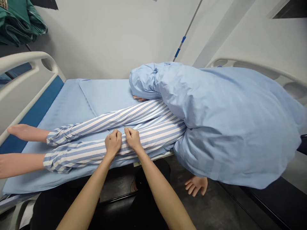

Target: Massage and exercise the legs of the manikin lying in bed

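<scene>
Right, I'm on the near trouser leg point(79, 156) of the mannequin point(153, 124), which lies along the bed point(26, 83) in blue-and-white striped pajamas. My left hand point(112, 142) and right hand point(132, 139) sit knuckles up, just beside each other, partway along that leg, and each grip is clenched on the striped cloth, with the fabric bunched under the fingers. The far trouser leg point(105, 119) runs right alongside it, and the two cuffs end toward the left, where the bare feet point(26, 133) stick out over a blue sheet point(107, 95). Up the bed, a pale blue quilt point(227, 127) bulges over the mannequin's upper half and spills past the near edge of the mattress. One mannequin hand point(196, 185) dangles below the quilt, over the dark floor point(230, 210), nowhere near my grips. Fingers point(139, 98) from the other mannequin hand poke out from under the quilt onto the sheet, beyond the far leg. A white rail point(254, 68) curves behind the quilt, a pole point(184, 35) with blue bands rises by the wall, and green cloth point(19, 22) hangs in the top left corner.
</scene>
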### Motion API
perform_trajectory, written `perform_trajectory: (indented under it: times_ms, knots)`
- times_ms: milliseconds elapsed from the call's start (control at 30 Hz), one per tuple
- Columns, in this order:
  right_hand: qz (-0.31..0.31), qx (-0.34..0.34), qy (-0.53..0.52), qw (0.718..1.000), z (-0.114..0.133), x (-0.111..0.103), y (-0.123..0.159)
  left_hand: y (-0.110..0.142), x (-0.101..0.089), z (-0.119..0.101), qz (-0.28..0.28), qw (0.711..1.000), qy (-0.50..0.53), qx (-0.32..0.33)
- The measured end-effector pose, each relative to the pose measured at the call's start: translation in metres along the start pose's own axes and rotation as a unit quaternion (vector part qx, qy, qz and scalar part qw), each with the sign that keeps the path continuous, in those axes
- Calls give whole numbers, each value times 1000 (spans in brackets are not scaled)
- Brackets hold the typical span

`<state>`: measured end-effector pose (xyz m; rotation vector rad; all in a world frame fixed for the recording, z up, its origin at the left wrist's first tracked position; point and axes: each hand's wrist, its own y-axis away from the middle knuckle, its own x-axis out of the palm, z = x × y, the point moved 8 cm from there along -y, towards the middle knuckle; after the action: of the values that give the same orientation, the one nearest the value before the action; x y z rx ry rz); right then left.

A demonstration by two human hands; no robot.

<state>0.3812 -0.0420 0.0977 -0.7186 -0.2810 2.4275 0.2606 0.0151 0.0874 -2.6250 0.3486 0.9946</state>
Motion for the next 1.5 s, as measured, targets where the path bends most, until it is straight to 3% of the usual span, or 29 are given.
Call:
perform_trajectory:
  times_ms: [167,300,400,500,600,667,833,967,1100,1233,1367,1500]
  knots:
    - [-2,4,-88,996,-5,-6,0,-6,5,-19,48,981,186,11]
    - [-28,20,-147,989,-8,-12,0,-14,15,-46,88,912,399,-33]
    - [-30,10,-177,984,-6,-13,0,-17,28,-55,90,873,476,-63]
    - [-40,20,-168,985,-6,-15,0,-18,39,-44,50,904,419,-70]
    - [-49,26,-133,990,-8,-16,1,-17,42,-36,15,948,318,-27]
    - [-53,24,-124,991,-8,-15,1,-16,44,-33,14,957,290,-10]
    - [-28,49,-149,987,-8,-15,-7,-18,49,-35,60,962,267,18]
    - [-13,31,-110,993,7,-33,-19,-17,55,-36,95,966,240,15]
    - [-35,1,-62,997,8,-51,-20,-13,51,-35,64,975,213,8]
    - [-33,-12,-15,999,-9,-49,-12,-8,47,-39,42,983,175,27]
    - [-42,3,-43,998,-21,-48,-9,-6,46,-49,41,985,163,41]
    - [-54,22,-87,995,-25,-53,-11,-10,44,-66,17,973,227,27]
